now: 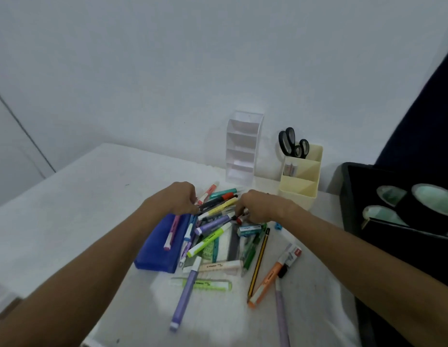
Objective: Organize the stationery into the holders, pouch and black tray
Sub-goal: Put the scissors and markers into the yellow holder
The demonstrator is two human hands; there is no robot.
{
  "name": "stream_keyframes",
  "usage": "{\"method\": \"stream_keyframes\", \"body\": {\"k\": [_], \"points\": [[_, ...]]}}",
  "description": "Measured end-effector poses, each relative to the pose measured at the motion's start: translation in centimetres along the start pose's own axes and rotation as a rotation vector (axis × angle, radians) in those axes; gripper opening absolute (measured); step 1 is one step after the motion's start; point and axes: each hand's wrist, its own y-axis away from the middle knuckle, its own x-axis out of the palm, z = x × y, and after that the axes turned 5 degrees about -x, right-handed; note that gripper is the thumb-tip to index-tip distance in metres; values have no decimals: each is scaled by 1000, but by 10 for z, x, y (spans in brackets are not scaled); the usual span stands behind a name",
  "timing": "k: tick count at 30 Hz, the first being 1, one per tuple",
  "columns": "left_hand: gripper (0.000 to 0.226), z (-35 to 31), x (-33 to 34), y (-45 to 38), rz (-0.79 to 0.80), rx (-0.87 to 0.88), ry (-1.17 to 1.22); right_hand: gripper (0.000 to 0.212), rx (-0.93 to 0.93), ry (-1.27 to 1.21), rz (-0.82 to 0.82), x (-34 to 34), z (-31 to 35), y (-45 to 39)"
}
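A heap of pens and highlighters (218, 229) lies on the white table (67, 209). My left hand (179, 197) curls its fingers into the heap's far left side, at the dark pens. My right hand (258, 206) grips a red-tipped pen (240, 219) at the heap's far right. A blue pouch (163, 244) lies left of the heap with a pink pen (171, 232) on it. The white tiered holder (243, 146) and the cream holder (301, 181) stand behind. The black tray (393, 204) sits at the right.
Black scissors (293, 142) stand in the cream holder. Tape rolls (428, 204) lie in the black tray. Near me lie a purple highlighter (185, 291), an orange highlighter (265, 284), a yellow-black pencil (259, 259) and a small blue sharpener (278, 226). A wall stands behind the table.
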Motion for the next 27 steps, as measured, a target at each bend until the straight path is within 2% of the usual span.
{"method": "stream_keyframes", "body": {"k": [9, 13, 17, 21, 27], "points": [[20, 3, 10, 14, -59, 82, 57, 14, -54, 147, 12, 1, 8, -6], [23, -1, -7, 21, -126, 105, 100, 19, -112, 136, -32, -3, 3, -2], [23, -19, -39, 28, -271, 139, 182, 18, -107, 2, -191, -29, -3, 10], [23, -50, -73, 32, -411, 209, 240, 18, -14, -170, -436, -63, -10, 31], [21, -110, -112, 30, -523, 363, 324, 21, 90, -214, -691, -111, -26, 75]]}}
